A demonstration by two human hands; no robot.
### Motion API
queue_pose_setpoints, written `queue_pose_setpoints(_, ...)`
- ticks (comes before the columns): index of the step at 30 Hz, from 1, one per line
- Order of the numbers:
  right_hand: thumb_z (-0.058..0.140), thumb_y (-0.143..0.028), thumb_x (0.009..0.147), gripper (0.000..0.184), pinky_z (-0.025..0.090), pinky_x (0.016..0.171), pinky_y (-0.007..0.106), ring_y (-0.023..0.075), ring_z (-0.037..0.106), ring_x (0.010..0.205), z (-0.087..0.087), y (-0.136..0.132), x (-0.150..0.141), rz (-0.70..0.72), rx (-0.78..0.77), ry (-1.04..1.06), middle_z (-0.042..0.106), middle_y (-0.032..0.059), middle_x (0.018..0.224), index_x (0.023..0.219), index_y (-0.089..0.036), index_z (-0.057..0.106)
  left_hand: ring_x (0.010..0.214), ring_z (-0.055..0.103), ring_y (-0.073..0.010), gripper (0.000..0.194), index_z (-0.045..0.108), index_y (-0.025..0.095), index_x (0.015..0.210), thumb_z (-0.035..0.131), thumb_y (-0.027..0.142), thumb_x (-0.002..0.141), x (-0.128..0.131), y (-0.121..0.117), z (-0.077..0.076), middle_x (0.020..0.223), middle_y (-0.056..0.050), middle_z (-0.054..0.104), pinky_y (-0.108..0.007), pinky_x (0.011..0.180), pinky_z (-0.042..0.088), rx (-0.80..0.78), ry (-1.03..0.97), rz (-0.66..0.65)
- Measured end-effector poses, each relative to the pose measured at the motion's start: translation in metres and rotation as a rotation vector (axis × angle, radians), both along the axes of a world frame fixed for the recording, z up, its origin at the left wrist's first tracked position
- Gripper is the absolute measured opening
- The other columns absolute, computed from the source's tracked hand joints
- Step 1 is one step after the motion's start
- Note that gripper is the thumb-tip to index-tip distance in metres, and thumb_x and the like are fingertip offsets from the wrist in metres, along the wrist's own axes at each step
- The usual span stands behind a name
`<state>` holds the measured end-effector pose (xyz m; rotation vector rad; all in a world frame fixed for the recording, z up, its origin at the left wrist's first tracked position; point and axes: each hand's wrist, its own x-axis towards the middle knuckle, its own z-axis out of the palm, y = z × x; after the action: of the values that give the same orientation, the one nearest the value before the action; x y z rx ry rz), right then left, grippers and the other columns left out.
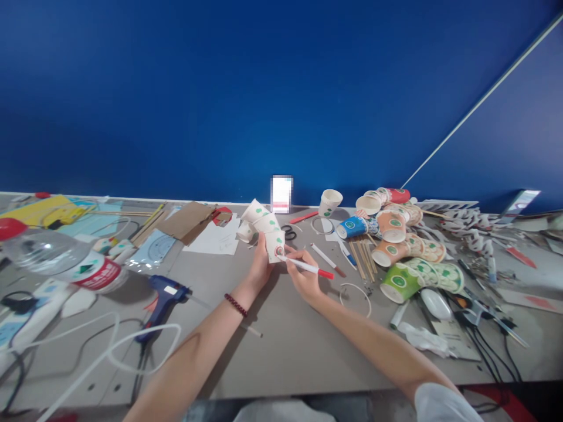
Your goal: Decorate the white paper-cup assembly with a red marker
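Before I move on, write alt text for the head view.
Left hand holds a white paper cup with green print; right hand holds a white marker with red end to it. A blue plastic glue gun lies left on the grey table, a heap of patterned paper cups right.

A craft workspace, with glue gun point(163, 302), paper cups point(398, 282), scissors point(289, 232).

No wording legible. Bottle point(65, 261): white characters on red label, too blurred. Held cup point(275, 240): green leaf marks, small round red mark. Blue cup point(352, 227), green cup point(399, 283): round emblems, lettering unreadable. Paper point(211, 240): faint writing, unreadable.
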<state>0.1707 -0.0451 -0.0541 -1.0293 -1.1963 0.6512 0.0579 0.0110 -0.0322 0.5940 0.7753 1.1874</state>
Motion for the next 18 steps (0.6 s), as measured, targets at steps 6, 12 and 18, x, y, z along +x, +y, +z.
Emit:
queue_pose_setpoints(6,0.070,-0.050,0.089,0.027,0.061,0.083,0.043,0.0350,0.075,0.112,-0.0001,0.0013,-0.0003,0.016,0.031,0.013,0.077,0.0074,0.082,0.079,-0.025,0.065,0.097,0.069,-0.0255,0.061,0.071,0.017,0.118,0.047,0.068,0.098,0.0003,0.0005,0.0001,0.103,-0.011,0.075,-0.035,0.087,0.055,-0.021,0.015,-0.010)
queue_pose_setpoints(12,0.072,-0.051,0.087,0.027,0.060,0.085,0.044,0.0354,0.075,0.112,0.0001,0.0018,-0.0001,0.028,0.025,0.027,0.078,0.0075,0.082,0.079,-0.026,0.065,0.097,0.070,-0.0258,0.061,0.072,0.019,0.115,0.051,0.072,0.095,-0.0009,0.0002,-0.0006,0.102,-0.011,0.075,-0.035,0.086,0.057,-0.018,0.006,-0.026)
queue_pose_setpoints(18,0.072,-0.052,0.088,0.028,0.060,0.088,0.046,0.0361,0.075,0.111,-0.0011,0.0022,0.0013,0.034,0.037,0.035,0.076,0.0065,0.079,0.079,-0.026,0.064,0.090,0.070,-0.0232,0.060,0.072,0.020,0.115,0.047,0.070,0.097,-0.0007,0.0017,-0.0030,0.100,-0.010,0.074,-0.033,0.079,0.058,-0.008,0.002,-0.018)
